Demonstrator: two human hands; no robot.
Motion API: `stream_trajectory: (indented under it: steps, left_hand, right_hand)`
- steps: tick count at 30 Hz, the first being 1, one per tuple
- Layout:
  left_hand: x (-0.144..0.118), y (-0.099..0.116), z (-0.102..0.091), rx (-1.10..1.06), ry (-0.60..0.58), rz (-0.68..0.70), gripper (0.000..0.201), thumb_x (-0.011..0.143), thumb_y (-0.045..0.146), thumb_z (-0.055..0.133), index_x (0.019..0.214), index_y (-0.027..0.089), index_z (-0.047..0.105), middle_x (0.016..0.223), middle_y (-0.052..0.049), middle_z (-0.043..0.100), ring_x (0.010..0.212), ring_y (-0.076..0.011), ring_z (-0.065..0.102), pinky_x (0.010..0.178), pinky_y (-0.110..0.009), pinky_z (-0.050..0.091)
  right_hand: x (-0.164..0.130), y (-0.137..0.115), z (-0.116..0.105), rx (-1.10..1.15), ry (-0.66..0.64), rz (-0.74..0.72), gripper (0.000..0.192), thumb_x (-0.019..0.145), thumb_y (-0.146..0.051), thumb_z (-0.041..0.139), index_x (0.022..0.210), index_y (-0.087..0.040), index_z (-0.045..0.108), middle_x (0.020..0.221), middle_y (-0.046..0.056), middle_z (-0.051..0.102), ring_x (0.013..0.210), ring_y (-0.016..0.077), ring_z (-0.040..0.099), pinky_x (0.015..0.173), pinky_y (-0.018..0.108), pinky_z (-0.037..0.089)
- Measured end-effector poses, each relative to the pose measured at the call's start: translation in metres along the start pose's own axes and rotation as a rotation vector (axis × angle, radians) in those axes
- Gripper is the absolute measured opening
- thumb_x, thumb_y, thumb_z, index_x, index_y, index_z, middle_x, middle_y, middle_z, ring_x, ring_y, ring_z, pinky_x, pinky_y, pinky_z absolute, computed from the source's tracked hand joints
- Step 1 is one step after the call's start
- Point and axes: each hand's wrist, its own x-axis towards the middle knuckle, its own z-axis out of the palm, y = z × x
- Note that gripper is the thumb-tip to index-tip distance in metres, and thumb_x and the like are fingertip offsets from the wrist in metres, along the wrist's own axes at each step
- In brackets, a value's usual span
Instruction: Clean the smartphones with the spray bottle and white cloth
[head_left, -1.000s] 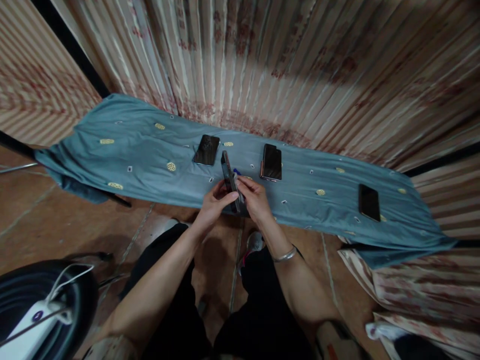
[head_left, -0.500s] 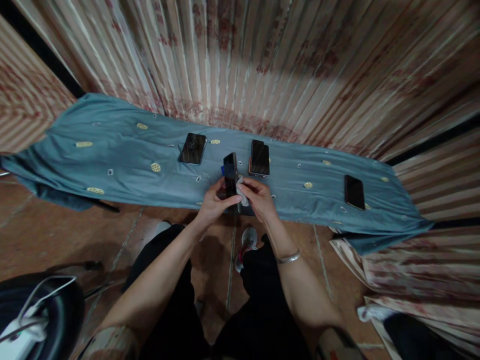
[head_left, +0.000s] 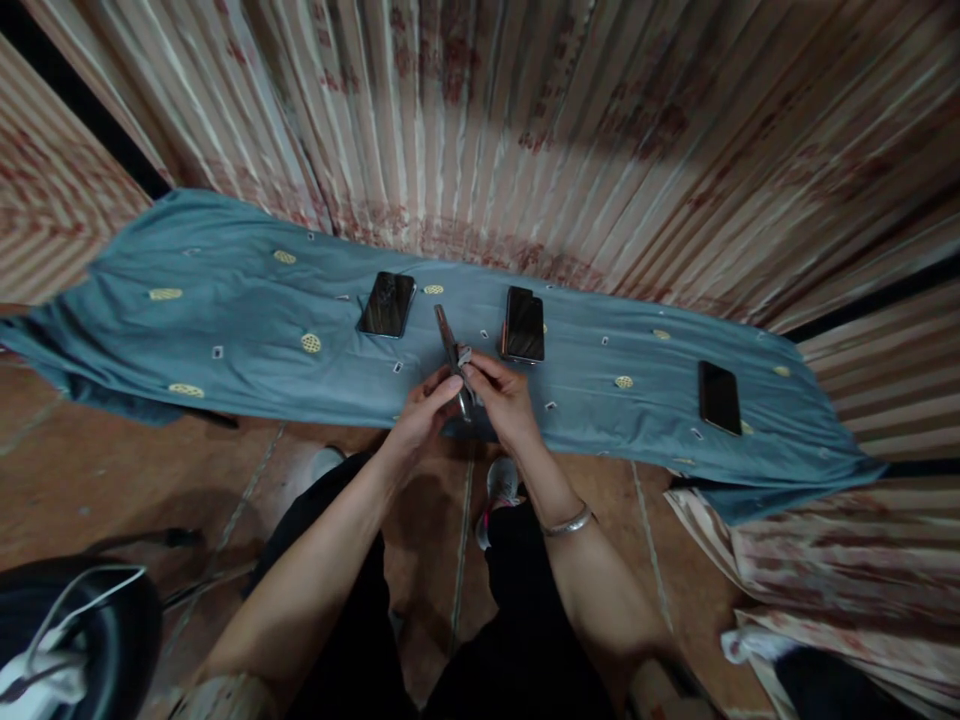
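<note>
Head view shows your left hand (head_left: 421, 418) and right hand (head_left: 504, 402) each closed in a grip on the edge-on phone (head_left: 452, 355) above the desk (head_left: 225, 330), so steady its lower end while wiping toward 12 o'clock.

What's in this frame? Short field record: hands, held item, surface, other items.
left hand: grips the lower end of the held phone
right hand: on the same phone, pinching a small pale cloth against it
held phone: dark, seen edge-on, tilted, above the cloth
surface: blue-green cloth with yellow dots
lying flat: left phone, middle phone, far-right phone
wrist: metal bracelet on the right
</note>
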Motion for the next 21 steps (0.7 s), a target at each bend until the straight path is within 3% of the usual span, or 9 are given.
stream_trajectory:
  steps: [5,12,21]
  left_hand:
    - [0.01,0.008,-0.009,-0.06,0.026,0.006,0.043,0.062,0.045,0.085,0.091,0.016,0.074,0.083,-0.004,0.074,0.092,-0.0232,0.069,0.074,-0.03,0.053]
    - [0.019,0.018,-0.011,-0.112,0.034,0.007,0.042,0.062,0.052,0.083,0.082,0.017,0.072,0.074,-0.002,0.073,0.084,-0.021,0.069,0.07,-0.028,0.052]
    - [0.013,0.012,-0.022,-0.073,0.031,-0.066,0.038,0.064,0.044,0.083,0.091,0.018,0.072,0.082,-0.002,0.074,0.088,-0.0206,0.069,0.071,-0.028,0.051]
  right_hand:
    - [-0.006,-0.002,0.006,-0.132,-0.04,-0.089,0.024,0.087,-0.036,0.064,0.106,-0.03,0.078,0.121,-0.001,0.074,0.118,0.0206,0.066,0.11,0.039,0.047]
    - [-0.014,-0.012,0.018,-0.139,-0.057,-0.146,0.027,0.093,-0.035,0.059,0.115,-0.03,0.075,0.127,0.002,0.071,0.124,0.0207,0.062,0.112,0.039,0.045]
    - [0.018,0.006,0.034,-0.18,-0.087,-0.191,0.034,0.097,-0.036,0.05,0.123,-0.03,0.07,0.133,0.0,0.067,0.128,0.0171,0.059,0.116,0.035,0.04]
